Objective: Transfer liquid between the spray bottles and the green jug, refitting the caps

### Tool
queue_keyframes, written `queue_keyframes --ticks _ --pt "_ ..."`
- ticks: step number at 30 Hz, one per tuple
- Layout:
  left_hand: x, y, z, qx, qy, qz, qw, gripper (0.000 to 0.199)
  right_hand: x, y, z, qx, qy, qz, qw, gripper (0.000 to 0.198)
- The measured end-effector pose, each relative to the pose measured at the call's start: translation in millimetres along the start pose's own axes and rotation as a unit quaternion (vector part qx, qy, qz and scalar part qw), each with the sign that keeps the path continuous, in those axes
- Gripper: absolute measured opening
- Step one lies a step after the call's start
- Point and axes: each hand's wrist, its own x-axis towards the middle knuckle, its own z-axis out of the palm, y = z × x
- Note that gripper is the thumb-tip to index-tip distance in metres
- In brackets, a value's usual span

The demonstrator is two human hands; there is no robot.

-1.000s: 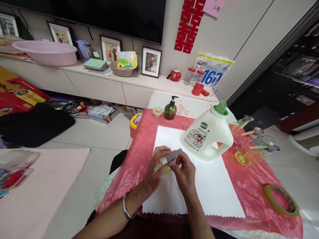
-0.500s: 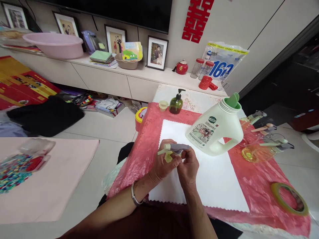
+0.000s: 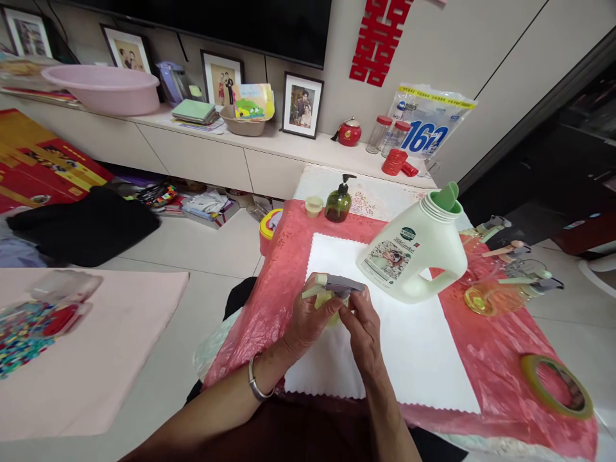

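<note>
Sprayer (image 3: 342,283) sits between our two hands over the white cloth (image 3: 409,366); its grey head runs across above our thumbs, the pale nozzle pointing left, and its yellowish body shows only in patches between our fingers. Our left hand (image 3: 308,321) is curled round the body, its thumb reaching to the neck; our right hand (image 3: 363,330) grips the neck just under the head, thumb and fingers bent inward, the two thumbs close together; we cannot tell how the fingertips on the far side lie, since the hands hide them. A bangle (image 3: 255,378) circles our left wrist.

Beyond our right hand we see the white jug (image 3: 414,256) upright, partly on the cloth, a green spout (image 3: 447,196) in its mouth; farther back, a small cup (image 3: 314,205) and the pump bottle (image 3: 337,204) stand side by side on the red sheet (image 3: 486,346). To our right are more spray bottles (image 3: 486,298), the nearest with yellow liquid in it; nearer us, a tape roll (image 3: 536,385) lies flat. Off to our left, we have the pink table (image 3: 106,359) with coloured beads (image 3: 26,340) heaped by a clear box (image 3: 65,287).
</note>
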Motion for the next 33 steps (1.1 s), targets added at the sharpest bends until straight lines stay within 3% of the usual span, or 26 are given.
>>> queue_keyframes --ticks 5,13,16,27,33 --pt "0 -2 -3 0.025 -0.005 0.024 0.999 0.036 1 1 -4 0.037 -0.028 -0.007 0.999 0.021" --pt "-1 2 -4 0.068 -0.021 0.028 0.997 0.035 4 10 -1 0.044 0.012 -0.036 0.998 0.018" --pt "-1 3 -3 0.061 0.000 0.032 0.998 0.039 4 13 1 0.044 0.018 -0.039 0.998 0.024" --pt "-1 2 -2 0.072 0.029 0.044 0.996 0.040 7 8 1 0.041 0.009 -0.010 0.999 0.026" --pt "-2 5 0 0.084 0.022 0.045 0.995 0.040 8 11 4 0.051 0.040 -0.006 0.998 0.026"
